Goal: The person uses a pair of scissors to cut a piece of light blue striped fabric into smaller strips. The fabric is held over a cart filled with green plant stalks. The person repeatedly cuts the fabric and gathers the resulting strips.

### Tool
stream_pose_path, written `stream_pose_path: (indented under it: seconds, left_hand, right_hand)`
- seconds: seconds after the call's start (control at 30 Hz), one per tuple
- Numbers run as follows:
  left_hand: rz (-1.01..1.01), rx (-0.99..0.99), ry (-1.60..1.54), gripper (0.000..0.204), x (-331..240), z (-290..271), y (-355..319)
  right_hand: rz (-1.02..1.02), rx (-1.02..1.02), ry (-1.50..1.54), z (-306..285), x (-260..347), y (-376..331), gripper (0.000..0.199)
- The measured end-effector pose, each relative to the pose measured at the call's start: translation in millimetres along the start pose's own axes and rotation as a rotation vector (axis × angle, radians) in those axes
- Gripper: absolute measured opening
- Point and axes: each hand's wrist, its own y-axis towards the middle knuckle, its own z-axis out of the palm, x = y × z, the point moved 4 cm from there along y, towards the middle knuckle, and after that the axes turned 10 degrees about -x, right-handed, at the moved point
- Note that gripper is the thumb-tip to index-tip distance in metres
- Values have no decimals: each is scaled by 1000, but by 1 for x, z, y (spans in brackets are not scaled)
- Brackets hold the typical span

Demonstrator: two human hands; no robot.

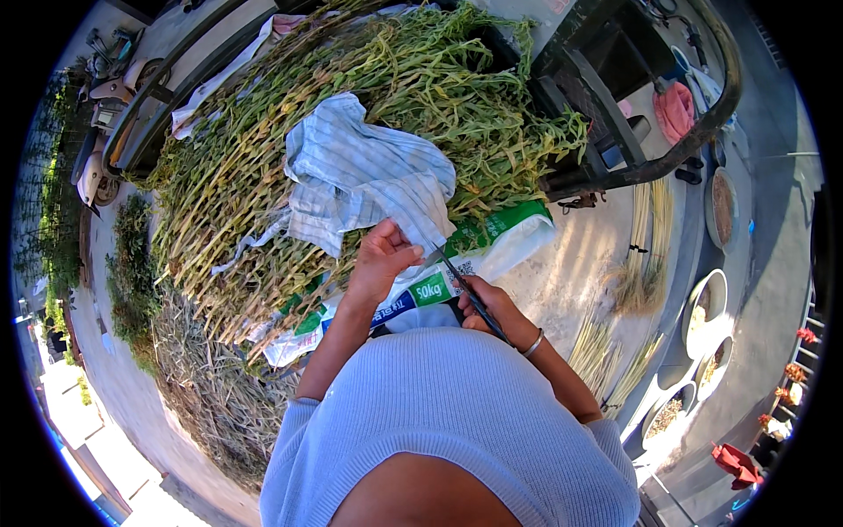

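Scissors (pixel 465 294) with dark blades lay slanted from about five o'clock to eleven o'clock just below the middle of the view, their handles buried in the right hand (pixel 492 309), whose fingers were curled shut around them. The blade tips pointed up toward the left hand (pixel 384 259), which sat just beside them at about eleven o'clock from the right hand, fingers pinched closed on something too small and pale to make out, possibly a bit of the cloth's edge. A metal bangle (pixel 533 342) circled the right wrist.

Above the left hand, toward twelve o'clock, a crumpled blue-and-white striped cloth (pixel 364 171) rested on a broad heap of green and yellowing plant stalks (pixel 457 97), covering part of it. Under the hands lay a white and green woven sack (pixel 492 241), partly hidden by both forearms and by the person's light blue knitted top (pixel 457 413), which filled the lower part of the view. At three o'clock, thin bundles of straw (pixel 645 246) lay on the pale ground. Near the rim at four o'clock stood several round basins (pixel 707 303), their contents unclear.
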Motion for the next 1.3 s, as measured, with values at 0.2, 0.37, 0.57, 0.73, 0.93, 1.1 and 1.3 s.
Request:
stream_pose_path:
  seconds: [0.2,0.37,0.57,0.73,0.93,1.1,1.3]
  left_hand:
    - [21,-14,59,39,1,7,-2]
    - [42,-19,70,43,8,6,-1]
    - [54,-6,35,39,1,13,-3]
    - [50,7,37,39,4,15,-2]
    - [49,-56,28,44,3,1,-3]
    - [84,-150,40,63,1,-40,-11]
    - [89,-98,113,75,-28,-36,-59]
  right_hand:
    - [-64,-42,-52,7,0,6,69]
    - [-51,-84,-7,9,6,7,75]
    - [-18,-102,-33,6,19,7,68]
    - [-15,-157,-72,8,9,5,65]
    - [-150,-137,-177,-5,23,8,58]
    - [-56,-274,-323,-53,36,14,51]
    - [-386,-650,-707,-110,30,97,48]
